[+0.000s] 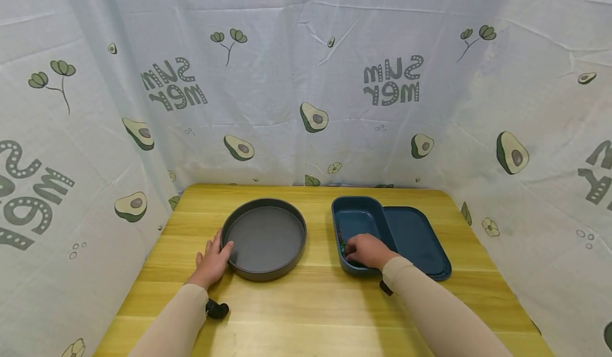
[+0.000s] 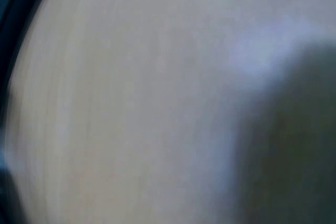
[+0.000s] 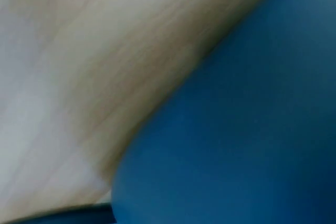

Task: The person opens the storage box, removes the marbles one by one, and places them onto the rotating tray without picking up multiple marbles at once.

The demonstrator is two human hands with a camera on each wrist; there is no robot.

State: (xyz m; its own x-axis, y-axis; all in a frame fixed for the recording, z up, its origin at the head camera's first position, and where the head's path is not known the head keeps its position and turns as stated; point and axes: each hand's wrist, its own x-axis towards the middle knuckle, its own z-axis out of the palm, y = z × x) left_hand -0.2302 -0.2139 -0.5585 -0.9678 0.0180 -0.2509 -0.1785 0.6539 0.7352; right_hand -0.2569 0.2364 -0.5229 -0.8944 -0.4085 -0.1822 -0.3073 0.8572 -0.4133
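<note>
A round dark-grey pan sits left of the middle of the table in the head view. My left hand rests at its left side, fingers spread along the outer wall and thumb at the rim. Right of the pan is a deep blue rectangular container with small coloured bead-like pieces lined along its left inner wall. My right hand reaches down into its near end, fingertips among the pieces; I cannot tell whether they pinch one. The right wrist view shows the container's blue outer wall.
A flat blue lid or tray lies against the container's right side. Both stand on a yellow wooden table. Cloth curtains with avocado prints hang behind and at both sides. Blurred tabletop fills most of the left wrist view.
</note>
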